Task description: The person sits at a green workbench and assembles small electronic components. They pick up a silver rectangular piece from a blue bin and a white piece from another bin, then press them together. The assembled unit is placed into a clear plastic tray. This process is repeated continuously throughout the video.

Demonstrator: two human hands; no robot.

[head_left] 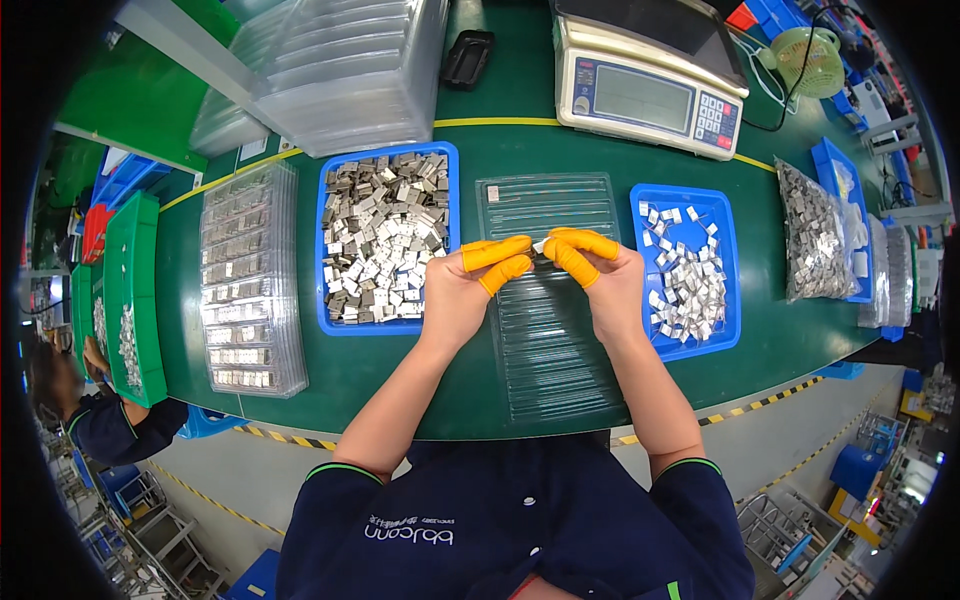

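— How was the pose held?
— The left hand [470, 285] and right hand [608, 285] were held close together above the clear tray [558, 350], with both forearms [390, 415] angled inward.
— How was the grip set?
— A small metallic part [540, 246] was pinched between the hands, with the yellow-covered fingertips [514, 264] nearly closed.

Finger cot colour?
Orange-yellow finger cots; they show best in the head view.
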